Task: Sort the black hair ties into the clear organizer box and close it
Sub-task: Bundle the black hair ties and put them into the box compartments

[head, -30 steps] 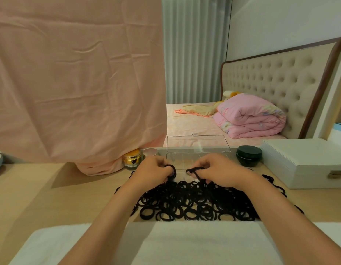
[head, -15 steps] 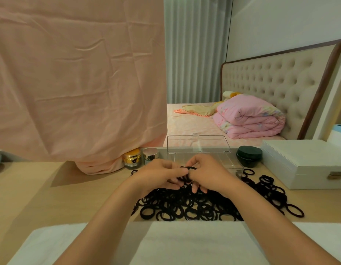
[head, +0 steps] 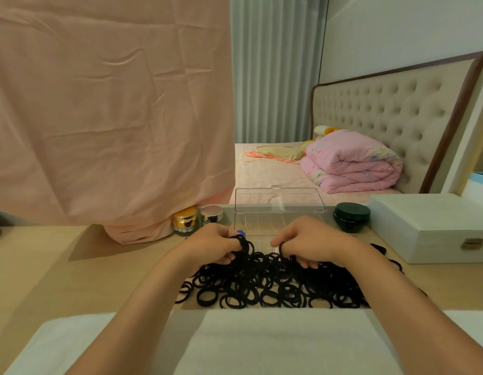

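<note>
Hair ties [head: 262, 289] lay mostly unsorted under left hand [head: 216, 244] and right hand [head: 314, 242], each gripping some; organizer box [head: 267, 226] beyond stood open.

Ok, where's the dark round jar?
In the head view, the dark jar sits on the right, between the clear organizer box and the white case.

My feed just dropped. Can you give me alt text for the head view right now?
The left hand grips a small bunch of black hair ties and the right hand holds at least one more, over a large loose pile on the wooden table. Just beyond, the clear organizer box sits open, lid upright.
</note>
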The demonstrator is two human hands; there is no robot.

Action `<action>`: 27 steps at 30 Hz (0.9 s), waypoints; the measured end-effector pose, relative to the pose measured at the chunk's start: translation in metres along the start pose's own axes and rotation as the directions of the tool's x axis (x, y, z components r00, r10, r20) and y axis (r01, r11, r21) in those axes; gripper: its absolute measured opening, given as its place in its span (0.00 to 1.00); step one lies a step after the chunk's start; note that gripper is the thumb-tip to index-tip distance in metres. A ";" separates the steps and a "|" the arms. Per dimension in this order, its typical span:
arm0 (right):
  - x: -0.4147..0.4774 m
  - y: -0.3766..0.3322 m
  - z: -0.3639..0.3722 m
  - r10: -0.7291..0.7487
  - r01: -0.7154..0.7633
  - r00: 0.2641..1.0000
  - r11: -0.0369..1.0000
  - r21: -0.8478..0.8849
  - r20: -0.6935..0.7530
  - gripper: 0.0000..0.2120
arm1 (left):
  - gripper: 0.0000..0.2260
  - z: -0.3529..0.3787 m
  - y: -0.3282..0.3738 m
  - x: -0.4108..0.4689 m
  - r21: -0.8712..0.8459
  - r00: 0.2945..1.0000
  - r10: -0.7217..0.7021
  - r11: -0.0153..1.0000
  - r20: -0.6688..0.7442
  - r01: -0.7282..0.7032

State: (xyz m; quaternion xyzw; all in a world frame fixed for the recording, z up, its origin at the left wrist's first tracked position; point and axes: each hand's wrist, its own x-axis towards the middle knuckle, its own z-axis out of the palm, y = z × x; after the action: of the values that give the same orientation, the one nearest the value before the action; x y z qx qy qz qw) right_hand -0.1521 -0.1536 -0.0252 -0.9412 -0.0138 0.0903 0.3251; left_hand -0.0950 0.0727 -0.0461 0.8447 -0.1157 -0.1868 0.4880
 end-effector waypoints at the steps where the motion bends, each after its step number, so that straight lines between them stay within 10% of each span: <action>1: 0.003 0.000 0.005 -0.008 0.012 1.000 0.990 -0.140 0.030 0.16 | 0.06 0.000 0.000 0.000 0.039 1.000 0.001 0.999 -0.004 -0.001; 11: 0.008 -0.005 0.027 -0.044 0.021 0.998 0.889 -0.458 -0.039 0.06 | 0.04 0.002 0.000 0.000 0.137 0.998 0.058 0.989 -0.031 -0.053; 21: -0.012 -0.014 -0.005 -0.118 0.123 0.991 0.989 0.084 -0.065 0.08 | 0.02 0.007 -0.005 0.005 0.083 0.963 0.166 0.985 -0.215 -0.151; 27: -0.010 -0.018 0.009 -0.148 0.125 0.989 0.837 0.533 0.001 0.09 | 0.06 0.016 -0.001 0.003 -0.165 0.986 0.131 0.975 -0.104 -0.147</action>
State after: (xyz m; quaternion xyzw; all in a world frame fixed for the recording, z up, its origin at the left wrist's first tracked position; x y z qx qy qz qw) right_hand -0.1628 -0.1347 -0.0192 -0.8091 -0.0622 0.0869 0.5779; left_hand -0.0989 0.0592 -0.0553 0.7971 -0.1351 -0.1222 0.5758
